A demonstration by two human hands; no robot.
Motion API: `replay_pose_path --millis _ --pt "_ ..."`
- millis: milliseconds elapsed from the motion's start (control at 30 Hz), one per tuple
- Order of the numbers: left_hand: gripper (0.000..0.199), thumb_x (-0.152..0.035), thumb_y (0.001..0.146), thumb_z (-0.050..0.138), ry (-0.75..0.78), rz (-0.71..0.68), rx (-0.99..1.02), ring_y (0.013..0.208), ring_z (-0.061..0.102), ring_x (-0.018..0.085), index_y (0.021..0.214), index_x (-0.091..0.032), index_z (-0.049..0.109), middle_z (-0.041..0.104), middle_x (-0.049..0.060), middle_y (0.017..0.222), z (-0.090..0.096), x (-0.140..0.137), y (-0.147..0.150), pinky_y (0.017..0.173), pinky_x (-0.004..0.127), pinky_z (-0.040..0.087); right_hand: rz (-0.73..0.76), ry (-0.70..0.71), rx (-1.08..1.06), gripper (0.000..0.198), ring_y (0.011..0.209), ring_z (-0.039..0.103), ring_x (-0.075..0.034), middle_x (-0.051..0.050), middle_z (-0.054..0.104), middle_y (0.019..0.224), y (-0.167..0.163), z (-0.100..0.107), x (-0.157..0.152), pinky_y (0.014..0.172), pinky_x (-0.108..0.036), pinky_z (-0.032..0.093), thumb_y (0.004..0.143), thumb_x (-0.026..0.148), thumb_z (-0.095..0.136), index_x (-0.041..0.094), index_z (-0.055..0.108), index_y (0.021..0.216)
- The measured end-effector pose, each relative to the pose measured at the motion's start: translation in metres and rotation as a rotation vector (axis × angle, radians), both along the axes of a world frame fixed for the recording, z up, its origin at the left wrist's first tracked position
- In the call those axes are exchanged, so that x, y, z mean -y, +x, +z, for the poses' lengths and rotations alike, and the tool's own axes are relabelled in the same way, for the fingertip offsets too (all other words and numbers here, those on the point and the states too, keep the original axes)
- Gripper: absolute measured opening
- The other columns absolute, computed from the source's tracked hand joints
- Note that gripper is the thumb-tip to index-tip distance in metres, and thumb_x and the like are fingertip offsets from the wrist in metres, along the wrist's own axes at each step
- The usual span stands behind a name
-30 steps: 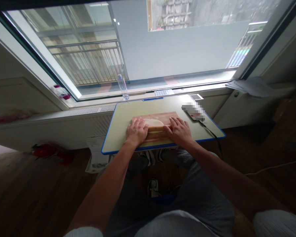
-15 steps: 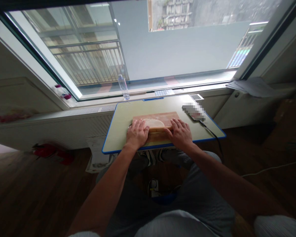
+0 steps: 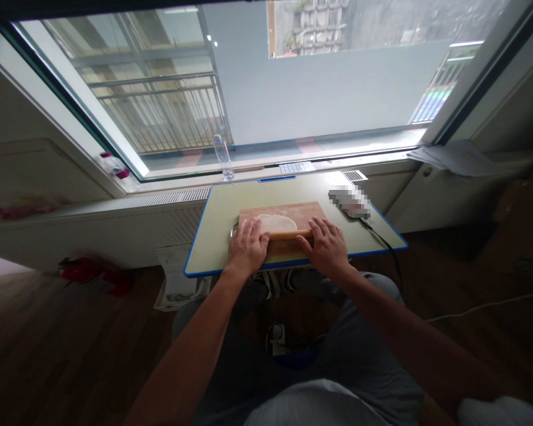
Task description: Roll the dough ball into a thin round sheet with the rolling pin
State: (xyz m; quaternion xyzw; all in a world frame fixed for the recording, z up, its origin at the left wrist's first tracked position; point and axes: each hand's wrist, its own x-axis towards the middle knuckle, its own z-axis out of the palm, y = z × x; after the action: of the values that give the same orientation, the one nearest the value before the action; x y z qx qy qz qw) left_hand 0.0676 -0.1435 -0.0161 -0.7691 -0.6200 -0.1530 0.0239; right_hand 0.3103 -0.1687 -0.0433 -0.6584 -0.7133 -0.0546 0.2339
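A wooden rolling pin (image 3: 285, 235) lies crosswise over the near edge of a flat, pale sheet of dough (image 3: 277, 223). My left hand (image 3: 249, 245) rests over the pin's left end, and my right hand (image 3: 326, 244) rests over its right end. Both palms press down with the fingers pointing forward, and my thumbs point inward along the pin. The pin's ends are hidden beneath my hands. Under the dough is a wooden cutting board (image 3: 308, 210), with a metal handle or ring showing at its left side.
The board sits on a small blue-edged table (image 3: 220, 204). A blurred-out object (image 3: 350, 202) with a black cable lies at the right. A clear bottle (image 3: 224, 158) stands by the window sill. On the floor at left is a red fire extinguisher (image 3: 95, 274).
Both hands and the rolling pin have shifted slightly toward me. A little more of the dough shows beyond the pin.
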Motion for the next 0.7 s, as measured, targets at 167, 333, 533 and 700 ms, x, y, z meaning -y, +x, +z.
replay_pose_path --millis 167,333,533,700 --pt "0.066 -0.051 0.115 0.038 0.021 -0.018 0.009 0.167 0.04 0.034 0.17 -0.018 0.052 0.051 0.011 0.177 -0.004 0.01 -0.003 0.139 0.049 0.033 -0.008 -0.004 -0.025 0.071 0.16 0.043 -0.039 -0.019 0.054 0.172 -0.002 -0.001 0.01 0.131 -0.063 0.029 0.112 0.059 0.044 0.012 0.056 0.164" --pt "0.068 -0.055 0.114 0.041 0.033 -0.02 -0.009 0.166 0.042 0.037 0.168 -0.015 0.054 0.051 0.013 0.176 -0.002 0.012 -0.003 0.136 0.054 0.037 -0.02 -0.051 -0.035 0.067 0.16 0.045 -0.039 -0.019 0.056 0.171 -0.003 0.005 0.01 0.133 -0.07 0.024 0.114 0.058 0.042 0.015 0.057 0.164" --pt "0.064 -0.053 0.116 0.032 -0.058 0.044 -0.048 0.169 0.038 0.034 0.166 -0.021 0.057 0.047 0.011 0.178 0.015 -0.009 0.004 0.136 0.068 0.031 -0.014 -0.156 0.002 0.064 0.161 0.044 -0.037 -0.017 0.062 0.166 -0.003 0.026 -0.014 0.133 -0.069 0.024 0.116 0.06 0.036 0.018 0.062 0.157" --pt "0.064 -0.051 0.116 0.028 -0.134 0.049 -0.063 0.169 0.036 0.033 0.171 -0.028 0.052 0.043 0.007 0.181 0.027 -0.036 0.009 0.137 0.07 0.025 -0.005 -0.233 0.017 0.064 0.161 0.042 -0.036 -0.015 0.061 0.167 -0.004 0.04 -0.037 0.133 -0.068 0.023 0.118 0.059 0.03 0.019 0.068 0.15"
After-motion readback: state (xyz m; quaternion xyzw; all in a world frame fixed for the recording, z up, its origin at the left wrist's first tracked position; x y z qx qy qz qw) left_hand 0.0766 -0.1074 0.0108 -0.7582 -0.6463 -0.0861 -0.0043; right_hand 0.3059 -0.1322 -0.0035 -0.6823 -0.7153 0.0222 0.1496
